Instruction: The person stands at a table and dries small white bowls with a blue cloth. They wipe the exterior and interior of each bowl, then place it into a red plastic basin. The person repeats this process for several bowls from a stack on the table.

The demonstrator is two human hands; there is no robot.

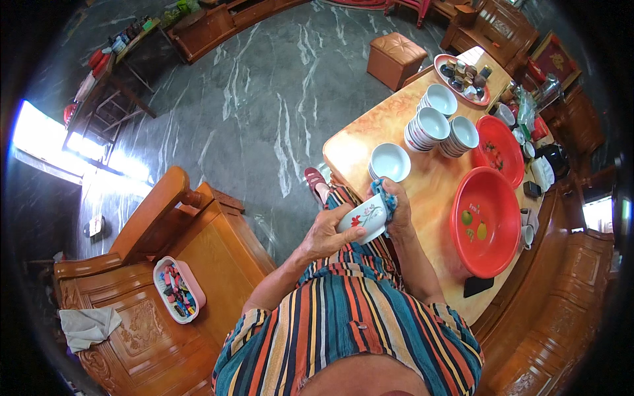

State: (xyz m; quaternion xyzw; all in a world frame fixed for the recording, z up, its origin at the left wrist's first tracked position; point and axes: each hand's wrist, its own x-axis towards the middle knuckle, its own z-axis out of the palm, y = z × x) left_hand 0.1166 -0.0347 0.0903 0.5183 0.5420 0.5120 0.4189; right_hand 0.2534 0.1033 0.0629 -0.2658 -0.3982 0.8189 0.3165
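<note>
My left hand (pixel 329 230) grips a white bowl with a red flower pattern (pixel 364 220), its thumb on the outer wall and the bowl tilted on its side. At the bowl's rim, my right hand (pixel 400 205) holds a blue cloth (pixel 386 198) against it. Just beyond my hands, a small stack of white bowls (pixel 390 162) stands near the table edge. Behind it are several taller bowl stacks (pixel 428 126). A large red plastic basin (pixel 463 237) with printed fruit lies to the right, partly over a second red basin (pixel 515 163).
The marbled table (pixel 346 141) also bears a tray of small cups and jars (pixel 488 101), white mugs (pixel 527 235) and a black flat object (pixel 478 286). A brown stool (pixel 396 52) stands beyond it. On the wooden bench at left sits a pink basket (pixel 198 292).
</note>
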